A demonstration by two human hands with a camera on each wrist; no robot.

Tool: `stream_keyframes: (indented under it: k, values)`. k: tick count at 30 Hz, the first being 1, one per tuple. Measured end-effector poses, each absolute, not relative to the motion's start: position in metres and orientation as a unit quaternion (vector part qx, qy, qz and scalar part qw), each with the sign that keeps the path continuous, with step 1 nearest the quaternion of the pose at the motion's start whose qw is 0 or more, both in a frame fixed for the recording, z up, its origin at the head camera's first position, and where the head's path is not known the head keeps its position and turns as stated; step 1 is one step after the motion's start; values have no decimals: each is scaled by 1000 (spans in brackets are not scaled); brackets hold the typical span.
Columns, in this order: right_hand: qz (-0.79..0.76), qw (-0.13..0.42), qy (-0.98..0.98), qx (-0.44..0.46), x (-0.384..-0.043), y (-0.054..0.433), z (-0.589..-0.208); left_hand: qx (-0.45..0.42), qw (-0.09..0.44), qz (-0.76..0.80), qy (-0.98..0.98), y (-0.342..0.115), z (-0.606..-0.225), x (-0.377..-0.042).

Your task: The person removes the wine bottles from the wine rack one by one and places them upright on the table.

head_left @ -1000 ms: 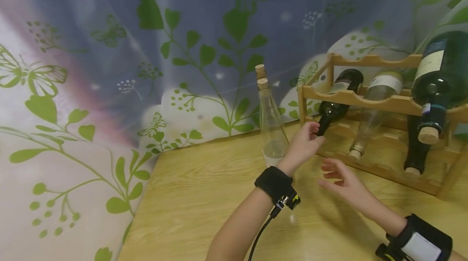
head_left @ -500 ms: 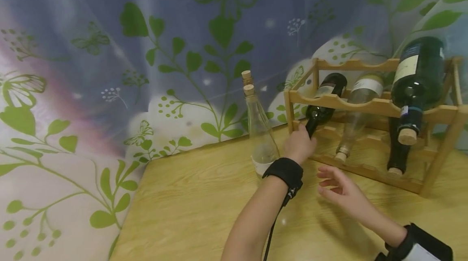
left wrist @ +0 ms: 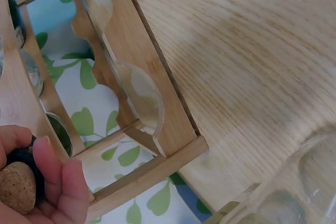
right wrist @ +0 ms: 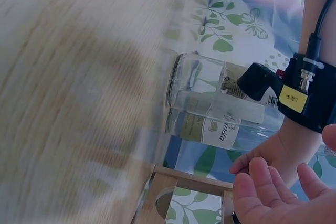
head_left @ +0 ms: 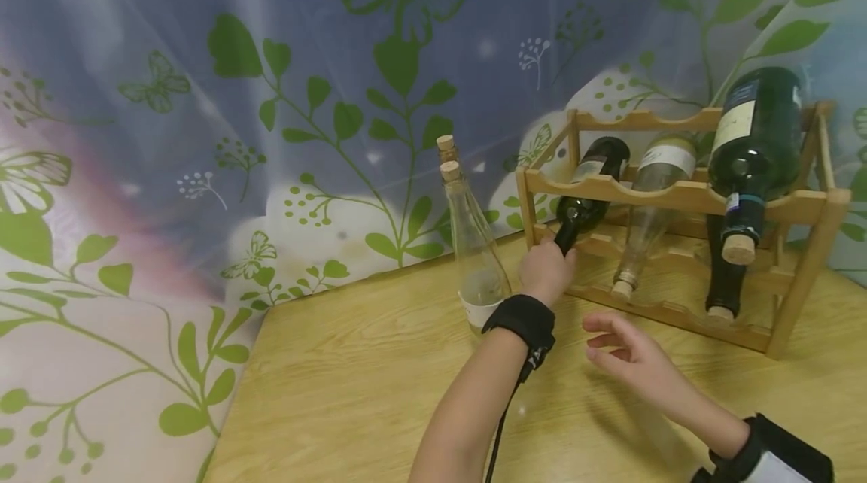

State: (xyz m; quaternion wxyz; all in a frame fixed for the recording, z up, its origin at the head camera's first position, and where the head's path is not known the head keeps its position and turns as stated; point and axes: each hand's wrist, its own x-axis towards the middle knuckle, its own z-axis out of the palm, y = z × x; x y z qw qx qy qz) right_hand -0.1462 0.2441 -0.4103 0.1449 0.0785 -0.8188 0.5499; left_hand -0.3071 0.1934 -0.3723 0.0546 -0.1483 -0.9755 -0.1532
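My left hand (head_left: 547, 268) grips the neck of a dark green wine bottle (head_left: 584, 214), which lies tilted neck-down in the left slot of the wooden wine rack (head_left: 799, 272). Its cork (left wrist: 18, 188) shows between the curled fingers in the left wrist view; most of the neck is hidden by them. My right hand (head_left: 630, 351) hovers in front of the rack over the table, fingers loosely bent and holding nothing. In the right wrist view its fingers (right wrist: 262, 182) appear below the left hand.
Two clear corked bottles (head_left: 477, 257) stand upright on the wooden table (head_left: 339, 363), close to the left forearm. Also in the rack are a clear bottle (head_left: 667, 159), a large green bottle (head_left: 755, 137) and a lower dark bottle (head_left: 725, 291). A leaf-patterned curtain (head_left: 305, 92) hangs behind.
My left hand has turned over and closed round the dark bottle's neck, where its fingertips were touching before. The right hand has hardly moved. The head view has swung slightly right.
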Motion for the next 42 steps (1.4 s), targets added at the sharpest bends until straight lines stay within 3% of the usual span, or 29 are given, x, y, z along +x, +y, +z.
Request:
stream_keyframes:
  k: [6, 14, 27, 37, 42]
  values:
    - [534, 164, -826, 70, -146, 249, -412, -168, 66, -180, -967, 189, -372, -300]
    - [545, 141, -824, 66, -143, 253, -424, -184, 81, -247, -948, 179, -378, -293]
    - [540, 170, -821, 70, -141, 256, -429, -180, 30, -374, -909, 161, -365, -285]
    - [538, 178, -819, 91, -152, 244, -428, -199, 22, -377, -904, 109, -357, -264]
    - [523, 209, -819, 107, -159, 231, -425, -210, -20, -419, -883, 86, -356, -254]
